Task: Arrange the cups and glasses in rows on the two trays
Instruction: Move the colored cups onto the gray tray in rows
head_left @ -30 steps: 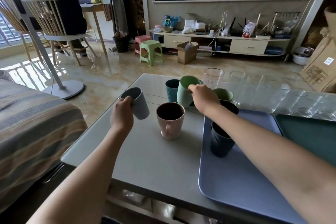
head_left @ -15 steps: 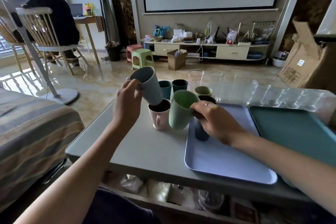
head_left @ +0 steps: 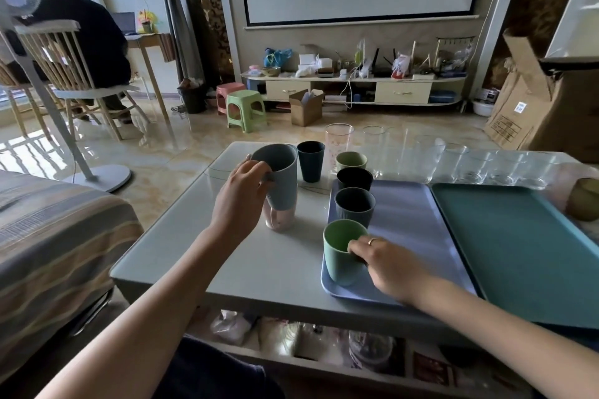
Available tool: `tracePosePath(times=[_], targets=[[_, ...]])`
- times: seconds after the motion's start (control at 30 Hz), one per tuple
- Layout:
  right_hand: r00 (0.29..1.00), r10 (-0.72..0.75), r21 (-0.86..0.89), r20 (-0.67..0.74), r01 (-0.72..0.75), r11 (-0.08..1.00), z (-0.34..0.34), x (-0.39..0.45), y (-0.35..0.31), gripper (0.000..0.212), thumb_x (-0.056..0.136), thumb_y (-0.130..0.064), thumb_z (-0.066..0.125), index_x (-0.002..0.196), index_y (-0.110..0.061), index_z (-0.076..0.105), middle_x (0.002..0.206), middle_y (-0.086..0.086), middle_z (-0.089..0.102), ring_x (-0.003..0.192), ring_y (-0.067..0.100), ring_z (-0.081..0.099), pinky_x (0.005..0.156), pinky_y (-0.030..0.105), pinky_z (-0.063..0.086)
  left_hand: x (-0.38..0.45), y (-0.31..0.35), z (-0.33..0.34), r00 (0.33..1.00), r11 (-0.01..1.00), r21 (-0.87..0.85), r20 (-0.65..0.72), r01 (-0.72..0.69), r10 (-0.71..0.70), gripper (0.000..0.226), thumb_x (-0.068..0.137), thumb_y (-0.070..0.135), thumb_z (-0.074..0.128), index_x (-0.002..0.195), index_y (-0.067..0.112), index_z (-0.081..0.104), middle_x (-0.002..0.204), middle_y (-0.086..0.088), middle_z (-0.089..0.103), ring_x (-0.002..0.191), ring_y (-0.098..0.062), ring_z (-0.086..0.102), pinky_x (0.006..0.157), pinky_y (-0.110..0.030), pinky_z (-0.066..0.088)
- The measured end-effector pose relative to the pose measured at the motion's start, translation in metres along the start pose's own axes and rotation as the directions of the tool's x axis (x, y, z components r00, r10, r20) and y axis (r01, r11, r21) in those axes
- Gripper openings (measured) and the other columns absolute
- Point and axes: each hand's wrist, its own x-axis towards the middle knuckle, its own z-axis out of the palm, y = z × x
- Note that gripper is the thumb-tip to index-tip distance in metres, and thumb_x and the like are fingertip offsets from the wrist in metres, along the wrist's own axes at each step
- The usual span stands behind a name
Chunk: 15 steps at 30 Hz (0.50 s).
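Hands both grip cups: left hand [head_left: 241,196] a grey-blue cup [head_left: 281,178] beside the lilac tray [head_left: 411,223], right hand [head_left: 385,264] a green cup [head_left: 340,256] on it.

No text, brand or number can be read. A white label with blue marks and dark printed panels are seen on the cardboard box [head_left: 534,107] at the right of the frame, but they are too small and blurred to be made out.
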Motion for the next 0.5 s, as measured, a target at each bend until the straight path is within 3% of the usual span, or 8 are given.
tracePosePath(times=[0.3,0.4,0.5], targets=[[0.997,0.042,-0.196,0.066,-0.029,0.980,-0.013,-0.012,-0.009,0.044,0.091,-0.009,0.035,0.132,-0.020,0.040,0.129,-0.002,0.051,0.119,0.023,0.049,0.076,0.032,0.043,0.002,0.006,0.001,1.000,1.000,-0.018,0.021,0.011,-0.011,0.009,0.087,0.008,0.059,0.095,0.005,0.060,0.107,-0.009,0.064,0.098,-0.029,0.058,0.075,-0.040,0.052],[0.999,0.022,-0.126,0.041,-0.016,0.992,-0.016,-0.014,-0.009,0.045,0.093,-0.023,0.040,0.138,-0.028,0.032,0.138,-0.003,0.045,0.113,0.025,0.055,0.077,0.034,0.045,0.002,0.010,0.004,0.999,1.000,-0.020,0.034,-0.001,0.001,0.010,0.087,0.008,0.060,0.096,0.004,0.060,0.109,-0.009,0.064,0.098,-0.029,0.059,0.075,-0.038,0.051],[0.996,0.010,0.053,-0.084,-0.005,0.999,-0.022,-0.017,-0.007,0.068,0.087,-0.027,0.050,0.136,-0.045,0.007,0.148,-0.007,0.032,0.099,0.023,0.060,0.067,0.032,0.042,0.002,0.018,0.005,0.999,0.999,-0.041,0.038,-0.018,0.019,0.012,0.087,0.009,0.060,0.098,0.003,0.061,0.111,-0.011,0.064,0.098,-0.029,0.060,0.076,-0.037,0.051]])
